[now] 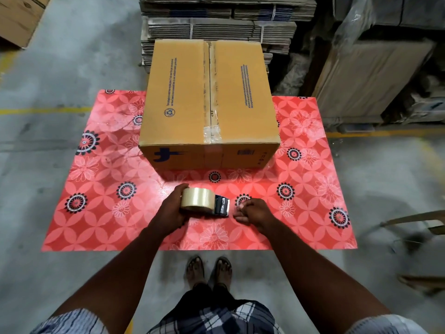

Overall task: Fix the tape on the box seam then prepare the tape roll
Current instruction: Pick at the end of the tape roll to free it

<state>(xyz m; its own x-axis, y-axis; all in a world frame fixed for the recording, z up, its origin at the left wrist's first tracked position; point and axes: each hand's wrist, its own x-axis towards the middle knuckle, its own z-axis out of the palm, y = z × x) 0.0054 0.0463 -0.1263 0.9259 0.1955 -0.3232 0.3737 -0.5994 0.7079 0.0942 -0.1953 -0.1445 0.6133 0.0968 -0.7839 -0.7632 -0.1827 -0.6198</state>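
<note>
A brown cardboard box (183,97) stands on the far half of a red flowered table (101,213). Clear tape (210,92) runs down its top seam and is wrinkled near the front edge. My left hand (171,208) grips a clear tape roll (198,199) above the table's near half, with a shiny metal cutter (222,205) sticking out to the right of the roll. My right hand (252,212) is just right of the cutter, fingers curled and pinched together; whether it holds the tape's loose end is too blurred to tell.
Bundles of flattened cardboard (216,22) are stacked behind the box. More cartons and plastic-wrapped goods (375,75) stand at the right, another carton (19,18) at the far left. My feet (208,268) are on the concrete floor below the table edge.
</note>
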